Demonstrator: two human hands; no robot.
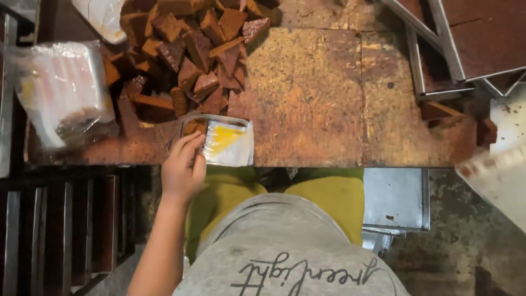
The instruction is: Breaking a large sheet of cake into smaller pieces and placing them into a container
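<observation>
Brown and worn, the table (329,109) holds a big pile of brown cake pieces (186,55). At its near edge lies a small clear packet (227,142) with a yellow label. The left hand (183,164) pinches its left end with curled fingers. A bundle of plastic bags (60,90) sits far left.

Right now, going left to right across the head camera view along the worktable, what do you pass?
Clear plastic bag bundle → left hand → small tray with yellow-and-white wrapper → bare worn tabletop → metal frames.
</observation>
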